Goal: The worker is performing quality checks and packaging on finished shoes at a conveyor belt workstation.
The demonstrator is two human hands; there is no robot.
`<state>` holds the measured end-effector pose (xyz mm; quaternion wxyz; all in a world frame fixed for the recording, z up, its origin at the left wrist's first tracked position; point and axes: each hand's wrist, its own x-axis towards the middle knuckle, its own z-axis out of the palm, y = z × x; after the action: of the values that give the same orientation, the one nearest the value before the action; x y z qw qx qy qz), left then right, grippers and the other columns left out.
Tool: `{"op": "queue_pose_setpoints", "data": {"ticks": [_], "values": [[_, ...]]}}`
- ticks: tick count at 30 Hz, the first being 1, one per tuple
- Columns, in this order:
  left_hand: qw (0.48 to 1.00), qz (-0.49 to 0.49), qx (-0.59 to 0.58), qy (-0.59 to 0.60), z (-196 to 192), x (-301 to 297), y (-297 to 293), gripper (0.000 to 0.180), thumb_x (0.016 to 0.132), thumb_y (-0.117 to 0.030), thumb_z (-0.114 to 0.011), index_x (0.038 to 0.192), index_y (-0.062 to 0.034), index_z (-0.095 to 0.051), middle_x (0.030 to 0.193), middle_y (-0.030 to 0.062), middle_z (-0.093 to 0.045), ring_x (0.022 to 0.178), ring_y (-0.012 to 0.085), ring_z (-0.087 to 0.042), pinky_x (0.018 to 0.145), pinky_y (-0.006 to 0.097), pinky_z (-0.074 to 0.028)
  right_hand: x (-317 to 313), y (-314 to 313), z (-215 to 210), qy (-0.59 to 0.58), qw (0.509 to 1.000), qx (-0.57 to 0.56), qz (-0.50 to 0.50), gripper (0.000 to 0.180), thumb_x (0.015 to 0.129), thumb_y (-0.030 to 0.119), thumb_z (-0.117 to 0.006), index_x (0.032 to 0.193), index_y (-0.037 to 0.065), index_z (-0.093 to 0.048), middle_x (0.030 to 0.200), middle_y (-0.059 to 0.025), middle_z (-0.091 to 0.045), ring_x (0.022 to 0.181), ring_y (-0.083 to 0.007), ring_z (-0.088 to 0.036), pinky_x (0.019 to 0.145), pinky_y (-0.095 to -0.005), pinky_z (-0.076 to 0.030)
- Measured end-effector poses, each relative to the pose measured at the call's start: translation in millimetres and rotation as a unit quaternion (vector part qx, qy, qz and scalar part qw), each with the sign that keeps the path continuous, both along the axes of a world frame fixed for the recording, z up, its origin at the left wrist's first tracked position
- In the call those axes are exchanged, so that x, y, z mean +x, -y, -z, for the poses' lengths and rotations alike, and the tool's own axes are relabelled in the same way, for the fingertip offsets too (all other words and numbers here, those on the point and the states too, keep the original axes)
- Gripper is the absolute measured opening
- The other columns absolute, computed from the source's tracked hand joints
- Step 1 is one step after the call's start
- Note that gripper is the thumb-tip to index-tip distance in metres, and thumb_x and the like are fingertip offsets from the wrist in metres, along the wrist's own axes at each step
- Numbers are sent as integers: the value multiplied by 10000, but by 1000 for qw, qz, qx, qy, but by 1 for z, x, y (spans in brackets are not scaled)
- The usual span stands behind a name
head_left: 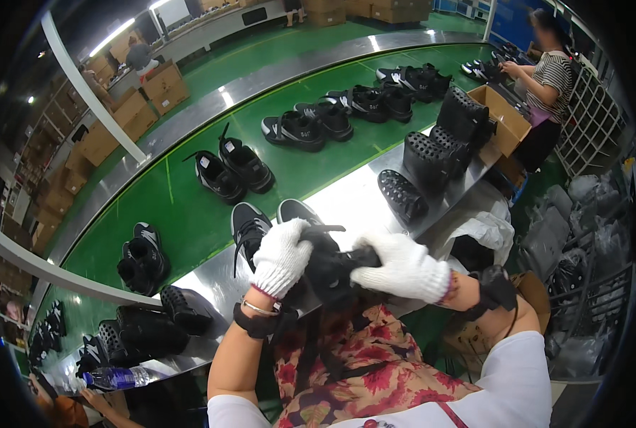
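Observation:
My left hand [282, 258], in a white knit glove, is closed on the side of a black shoe [325, 267] in front of my body. My right hand [401, 267], gloved the same way, is closed round a dark part at the shoe's right end; whether it belongs to the shoe is unclear. A dark strap or lace sticks out above the shoe between my hands. Just beyond my left hand, a black shoe with a pale sole edge [249, 227] rests on the metal ledge [346, 196]. Another shoe toe [296, 211] shows beside it, partly covered by my hands.
Pairs of black shoes [294, 131] line the green conveyor belt [190, 214]. Black studded boot-shaped pieces [429, 160] stand at right, with more [182, 310] at left near a bottle [118, 377]. A co-worker [546, 82] handles shoes beside an open carton [500, 118].

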<state>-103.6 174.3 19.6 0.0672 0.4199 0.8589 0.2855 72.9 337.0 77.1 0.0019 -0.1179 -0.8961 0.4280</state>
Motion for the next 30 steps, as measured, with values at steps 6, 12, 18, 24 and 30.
{"op": "queue_pose_setpoints", "data": {"ticks": [6, 12, 18, 24, 30], "values": [[997, -55, 51, -37, 10, 15, -24, 252, 879, -140, -640, 1112, -54, -679, 990, 201, -711, 983, 390, -682, 859, 428, -545, -52, 27, 63, -31, 981, 190, 30, 421, 821, 197, -742, 1129, -11, -544, 981, -238, -649, 926, -411, -662, 792, -491, -538], [992, -84, 77, 48, 15, 53, 8, 837, 867, -207, -727, 1535, 58, -298, 1487, 326, -446, 1308, 415, -556, 1044, 420, -505, -33, -6, 43, -39, 986, 160, 10, 778, 781, 341, -829, 1370, -29, -481, 1026, -201, -651, 955, -343, -667, 826, -437, -548], [962, -236, 84, 110, 54, 53, -30, 594, 857, -168, -698, 1388, 9, -497, 1249, 265, -617, 1153, 418, -630, 999, 447, -513, -79, -28, 113, 73, 991, 113, -8, 609, 802, 389, -781, 1247, 20, -590, 1063, -227, -682, 919, -376, -694, 831, -446, -558], [932, -262, 131, 211, 48, 55, -23, 505, 832, -98, -709, 1318, -46, -581, 1201, 219, -665, 1125, 358, -655, 957, 428, -520, -65, -20, 70, -87, 983, 152, -55, 563, 794, 324, -799, 1263, 91, -592, 1069, -209, -685, 980, -422, -668, 854, -467, -547], [967, -216, 132, 30, 66, 66, -15, 666, 783, -113, -799, 1380, -18, -520, 1161, 207, -576, 1010, 356, -629, 907, 424, -531, -51, 6, 60, -245, 892, 309, -220, 299, 799, 161, -662, 1085, 74, -647, 876, -106, -590, 804, -326, -637, 728, -421, -536]]}}
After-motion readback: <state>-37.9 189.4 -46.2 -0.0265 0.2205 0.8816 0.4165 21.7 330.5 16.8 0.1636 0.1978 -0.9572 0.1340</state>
